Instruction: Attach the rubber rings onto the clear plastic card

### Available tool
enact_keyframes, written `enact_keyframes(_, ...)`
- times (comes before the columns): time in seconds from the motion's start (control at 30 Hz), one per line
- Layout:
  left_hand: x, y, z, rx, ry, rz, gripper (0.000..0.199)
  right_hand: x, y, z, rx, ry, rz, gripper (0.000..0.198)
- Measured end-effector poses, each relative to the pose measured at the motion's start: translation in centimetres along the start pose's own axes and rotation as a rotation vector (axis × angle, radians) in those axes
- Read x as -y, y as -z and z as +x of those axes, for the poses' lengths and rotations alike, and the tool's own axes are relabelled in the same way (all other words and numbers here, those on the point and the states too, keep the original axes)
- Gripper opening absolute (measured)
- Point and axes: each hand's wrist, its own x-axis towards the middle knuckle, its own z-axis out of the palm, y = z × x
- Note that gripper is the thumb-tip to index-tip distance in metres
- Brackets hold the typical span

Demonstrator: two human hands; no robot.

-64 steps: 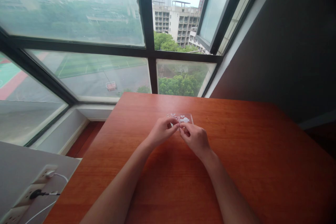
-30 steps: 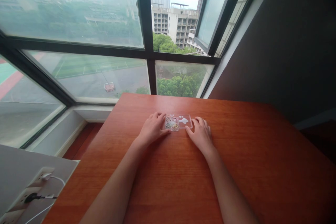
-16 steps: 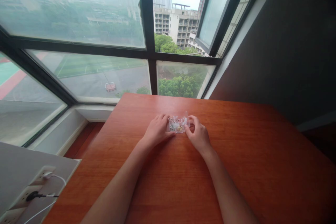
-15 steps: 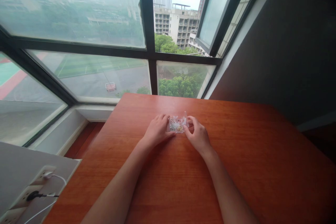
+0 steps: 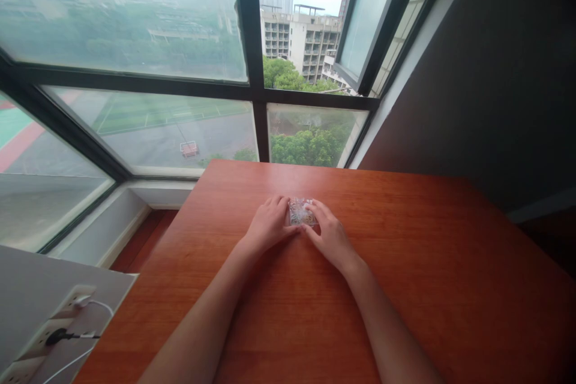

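A small clear plastic box with small coloured pieces inside lies on the wooden table near its far edge. My left hand grips the box's left side, its thumb along the near edge. On the right side, my right hand has its fingers over the top of the box and its thumb at the near edge. The clear lid lies down over the box, and the pieces show through it. The fingers of my right hand hide the box's right part.
The brown wooden table stretches around both forearms. Behind it stand dark-framed windows, with one pane open at the upper right. Wall sockets with plugs and cables are at the lower left.
The clear lid, raised at the box's right side before, is now down. My right hand has moved left over the box; my left hand has stayed in place.
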Motion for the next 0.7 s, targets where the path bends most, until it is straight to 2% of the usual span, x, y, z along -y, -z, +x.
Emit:
enact_keyframes(0.33, -0.13, -0.27, 0.18, 0.011, 0.006, -0.022, 0.045, 0.21, -0.44, 0.20, -0.035, 0.082, -0.078, 0.036)
enact_keyframes(0.7, 0.23, -0.68, 0.29, 0.004, 0.010, 0.007, 0.054, 0.57, -0.23, 0.05, -0.026, 0.090, -0.098, 0.033)
